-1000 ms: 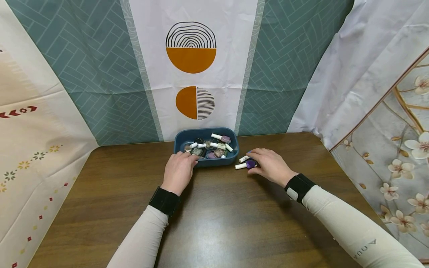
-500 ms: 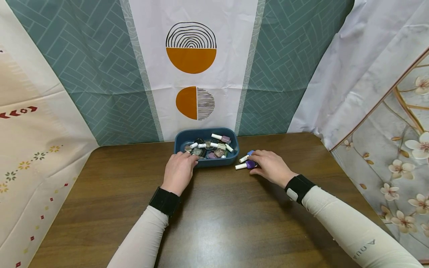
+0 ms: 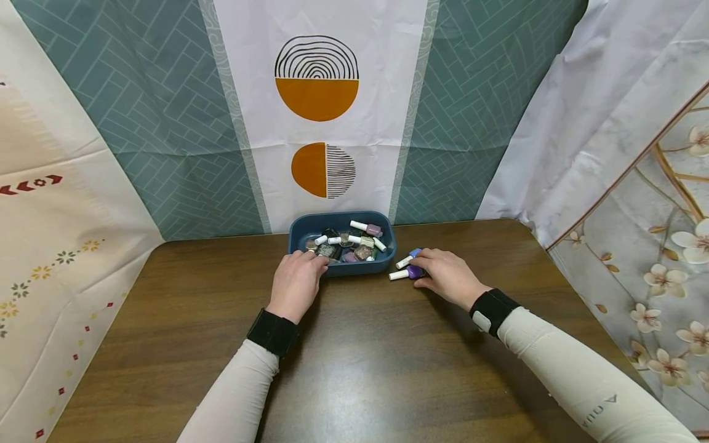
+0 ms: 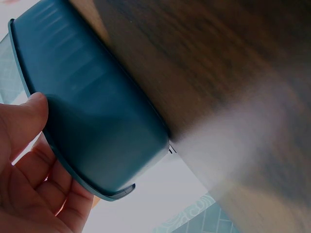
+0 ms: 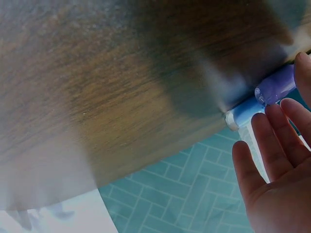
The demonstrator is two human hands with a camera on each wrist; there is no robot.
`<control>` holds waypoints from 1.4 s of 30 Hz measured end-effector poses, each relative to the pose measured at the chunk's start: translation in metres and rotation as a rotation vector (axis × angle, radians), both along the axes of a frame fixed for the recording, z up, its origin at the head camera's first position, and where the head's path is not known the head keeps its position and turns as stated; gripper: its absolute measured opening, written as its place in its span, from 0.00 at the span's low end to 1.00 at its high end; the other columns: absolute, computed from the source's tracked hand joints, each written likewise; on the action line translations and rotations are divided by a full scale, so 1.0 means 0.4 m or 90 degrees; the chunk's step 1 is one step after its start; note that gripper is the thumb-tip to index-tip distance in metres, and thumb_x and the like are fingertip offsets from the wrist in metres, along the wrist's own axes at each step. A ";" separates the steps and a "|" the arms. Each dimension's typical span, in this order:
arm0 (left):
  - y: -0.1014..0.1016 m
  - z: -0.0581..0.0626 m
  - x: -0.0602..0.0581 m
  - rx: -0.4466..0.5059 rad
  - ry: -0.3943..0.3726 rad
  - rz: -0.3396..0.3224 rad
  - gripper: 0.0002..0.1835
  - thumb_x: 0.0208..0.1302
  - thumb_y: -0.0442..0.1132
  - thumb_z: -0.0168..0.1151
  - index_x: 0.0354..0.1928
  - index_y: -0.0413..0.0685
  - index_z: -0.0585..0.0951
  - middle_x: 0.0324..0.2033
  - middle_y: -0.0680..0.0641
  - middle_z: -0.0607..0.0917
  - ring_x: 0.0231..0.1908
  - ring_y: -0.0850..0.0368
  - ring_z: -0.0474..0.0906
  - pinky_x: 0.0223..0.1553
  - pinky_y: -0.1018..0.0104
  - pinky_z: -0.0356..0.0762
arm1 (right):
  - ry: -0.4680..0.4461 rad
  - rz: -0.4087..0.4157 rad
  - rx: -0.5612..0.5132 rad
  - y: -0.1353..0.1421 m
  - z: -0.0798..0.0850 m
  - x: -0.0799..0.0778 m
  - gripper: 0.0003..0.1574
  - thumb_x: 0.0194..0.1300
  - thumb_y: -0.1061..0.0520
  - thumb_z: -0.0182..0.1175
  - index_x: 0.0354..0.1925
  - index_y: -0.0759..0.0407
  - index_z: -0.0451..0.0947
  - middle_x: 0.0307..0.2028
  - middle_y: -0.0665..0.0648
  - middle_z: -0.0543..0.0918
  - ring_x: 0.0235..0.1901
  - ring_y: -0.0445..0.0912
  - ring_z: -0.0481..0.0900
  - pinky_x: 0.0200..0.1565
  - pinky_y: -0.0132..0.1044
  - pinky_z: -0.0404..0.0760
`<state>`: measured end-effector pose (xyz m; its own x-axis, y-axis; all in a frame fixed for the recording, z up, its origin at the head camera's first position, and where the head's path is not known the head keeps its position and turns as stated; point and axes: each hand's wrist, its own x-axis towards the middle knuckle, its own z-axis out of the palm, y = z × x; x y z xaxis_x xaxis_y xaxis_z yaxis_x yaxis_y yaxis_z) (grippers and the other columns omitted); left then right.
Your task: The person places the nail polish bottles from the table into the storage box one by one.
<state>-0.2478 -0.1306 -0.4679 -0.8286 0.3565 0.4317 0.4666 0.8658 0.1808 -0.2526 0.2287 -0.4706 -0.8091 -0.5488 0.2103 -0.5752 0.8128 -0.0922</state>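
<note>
My left hand grips the near-left rim of a small blue plastic bin. In the left wrist view its thumb presses the outer wall, while the other fingers reach over the rim. Two nail polish bottles with white caps lie just right of the bin: a purple one and a blue one. Beside them is my right hand, palm down, with fingertips right at the bottles. The right wrist view shows its fingers spread loosely, the thumb overlapping the purple bottle's side.
Inside the bin are more white-capped nail polish bottles, such as a mauve one, and several stones. It stands at the back of a brown wooden table, against a patterned cloth. Other printed cloths hang on both sides.
My right hand has drawn slightly back to the right, exposing more of the blue and purple bottles. The left hand and the bin stay in place.
</note>
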 end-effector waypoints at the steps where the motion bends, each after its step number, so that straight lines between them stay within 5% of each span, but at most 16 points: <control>1: 0.000 0.000 0.000 0.000 -0.002 0.000 0.07 0.75 0.35 0.73 0.50 0.46 0.94 0.40 0.46 0.92 0.41 0.45 0.83 0.50 0.49 0.81 | -0.001 -0.001 0.001 0.000 0.000 0.000 0.32 0.61 0.52 0.85 0.59 0.63 0.88 0.56 0.60 0.88 0.54 0.56 0.86 0.61 0.55 0.85; 42: -0.002 -0.006 -0.003 -0.004 0.010 -0.001 0.07 0.76 0.35 0.73 0.51 0.46 0.94 0.40 0.46 0.92 0.41 0.45 0.84 0.48 0.49 0.81 | -0.029 -0.016 -0.005 -0.010 -0.007 -0.005 0.23 0.64 0.57 0.83 0.55 0.60 0.89 0.50 0.56 0.91 0.49 0.52 0.89 0.59 0.55 0.86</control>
